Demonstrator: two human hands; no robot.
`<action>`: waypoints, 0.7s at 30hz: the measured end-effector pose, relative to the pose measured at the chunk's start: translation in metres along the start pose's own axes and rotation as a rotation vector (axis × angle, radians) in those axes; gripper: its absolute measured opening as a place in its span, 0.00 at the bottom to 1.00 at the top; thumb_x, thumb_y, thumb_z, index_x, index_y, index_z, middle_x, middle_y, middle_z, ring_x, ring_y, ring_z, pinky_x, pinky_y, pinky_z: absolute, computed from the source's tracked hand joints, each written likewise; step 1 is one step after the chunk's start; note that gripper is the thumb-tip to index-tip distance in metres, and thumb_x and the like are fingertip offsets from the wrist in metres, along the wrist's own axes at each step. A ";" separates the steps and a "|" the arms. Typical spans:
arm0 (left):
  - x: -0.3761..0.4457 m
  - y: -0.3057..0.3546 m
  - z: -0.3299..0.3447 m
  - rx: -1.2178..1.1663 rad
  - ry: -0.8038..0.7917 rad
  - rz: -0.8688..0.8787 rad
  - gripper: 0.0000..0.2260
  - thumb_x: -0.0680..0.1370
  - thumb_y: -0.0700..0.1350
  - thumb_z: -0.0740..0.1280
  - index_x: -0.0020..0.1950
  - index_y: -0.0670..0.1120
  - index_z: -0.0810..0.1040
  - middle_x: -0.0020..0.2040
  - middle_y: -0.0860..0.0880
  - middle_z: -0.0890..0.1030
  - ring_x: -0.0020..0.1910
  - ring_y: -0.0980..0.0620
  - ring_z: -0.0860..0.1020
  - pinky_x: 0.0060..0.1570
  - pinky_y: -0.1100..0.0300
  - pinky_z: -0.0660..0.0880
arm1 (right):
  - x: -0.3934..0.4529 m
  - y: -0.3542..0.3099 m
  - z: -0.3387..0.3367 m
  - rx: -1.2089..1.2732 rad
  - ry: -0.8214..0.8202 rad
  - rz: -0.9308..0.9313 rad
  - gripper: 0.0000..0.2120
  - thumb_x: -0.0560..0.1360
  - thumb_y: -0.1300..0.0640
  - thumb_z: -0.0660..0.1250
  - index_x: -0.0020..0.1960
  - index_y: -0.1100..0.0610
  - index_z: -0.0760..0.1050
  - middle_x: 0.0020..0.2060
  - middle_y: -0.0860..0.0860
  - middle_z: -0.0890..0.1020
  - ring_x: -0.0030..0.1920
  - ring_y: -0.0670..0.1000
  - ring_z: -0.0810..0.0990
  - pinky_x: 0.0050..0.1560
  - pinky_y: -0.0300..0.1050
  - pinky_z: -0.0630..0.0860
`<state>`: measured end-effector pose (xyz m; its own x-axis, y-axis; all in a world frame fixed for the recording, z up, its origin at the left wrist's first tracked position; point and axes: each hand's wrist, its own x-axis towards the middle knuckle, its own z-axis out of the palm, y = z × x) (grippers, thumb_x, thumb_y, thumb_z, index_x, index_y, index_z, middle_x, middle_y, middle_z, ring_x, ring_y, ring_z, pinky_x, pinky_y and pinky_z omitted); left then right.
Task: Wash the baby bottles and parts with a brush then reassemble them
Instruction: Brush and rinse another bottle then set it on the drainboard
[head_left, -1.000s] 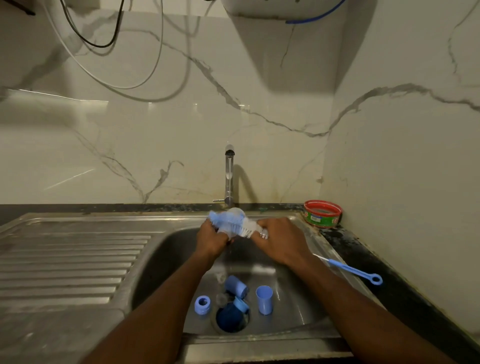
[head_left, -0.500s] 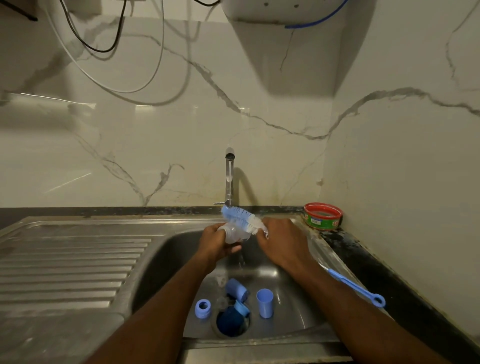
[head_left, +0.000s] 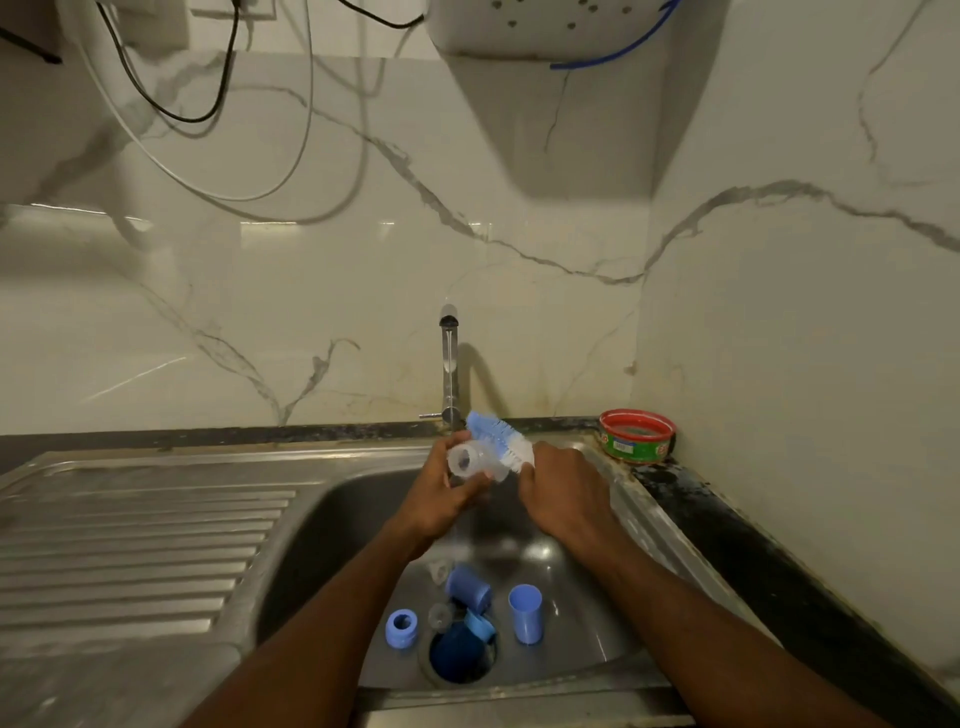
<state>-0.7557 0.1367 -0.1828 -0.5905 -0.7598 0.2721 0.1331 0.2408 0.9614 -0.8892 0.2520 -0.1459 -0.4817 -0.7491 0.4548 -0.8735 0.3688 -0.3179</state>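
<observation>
**Wet, light plastic: hold the bottle by its barrel**

Nearest me, low in the sink (head_left: 322, 525), the loose parts wait around the drain (head_left: 460, 656): a blue ring (head_left: 401, 627) on the left, a small clear piece (head_left: 440, 616) that I take to be a teat, a blue cap on its side (head_left: 469, 588) just above the drain, and an upright blue cup (head_left: 525, 613) to the right. All look like thin moulded plastic, light enough to skid on wet steel, so I'd pick each up by the rim or wall instead of pinching from above.

Further in, above the basin, the left hand (head_left: 441, 501) is wrapped around the clear bottle (head_left: 474, 461), which lies tilted with its open mouth turned toward me. It seems stiff but slick when wet; a grip round the barrel, as here, looks the safest hold. The right hand (head_left: 563, 493) is closed on the handle of the brush (head_left: 501, 441), whose blue and white bristles lie against the far side of the bottle, outside it. The bristles look soft and springy, the handle rigid.

Behind them stands the tap (head_left: 449, 374); a thin stream seems to fall below the hands, though I can't be sure. On the table at the far right sits a red-rimmed tub (head_left: 638, 436).
</observation>
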 end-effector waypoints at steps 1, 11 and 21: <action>0.000 0.001 -0.001 0.017 0.049 0.010 0.24 0.77 0.45 0.74 0.70 0.51 0.70 0.62 0.47 0.79 0.58 0.48 0.81 0.48 0.51 0.84 | 0.000 -0.001 -0.003 -0.031 0.028 -0.011 0.11 0.80 0.49 0.64 0.59 0.53 0.76 0.51 0.52 0.83 0.48 0.54 0.82 0.42 0.45 0.74; 0.000 -0.004 -0.013 0.372 0.223 -0.049 0.25 0.78 0.65 0.62 0.61 0.46 0.78 0.56 0.46 0.82 0.52 0.52 0.81 0.54 0.56 0.79 | 0.003 0.007 -0.013 -0.092 0.141 -0.271 0.13 0.79 0.48 0.63 0.61 0.51 0.73 0.57 0.49 0.69 0.43 0.50 0.78 0.42 0.49 0.79; -0.011 0.008 -0.001 0.496 -0.095 0.031 0.08 0.81 0.50 0.69 0.52 0.57 0.70 0.54 0.48 0.80 0.53 0.49 0.81 0.52 0.52 0.81 | 0.004 -0.022 -0.005 -0.117 0.058 -0.332 0.14 0.80 0.50 0.63 0.65 0.50 0.73 0.60 0.50 0.73 0.49 0.54 0.80 0.42 0.48 0.74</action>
<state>-0.7471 0.1463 -0.1778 -0.6652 -0.6951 0.2728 -0.2290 0.5377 0.8115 -0.8718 0.2437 -0.1330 -0.1707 -0.8074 0.5648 -0.9836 0.1735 -0.0491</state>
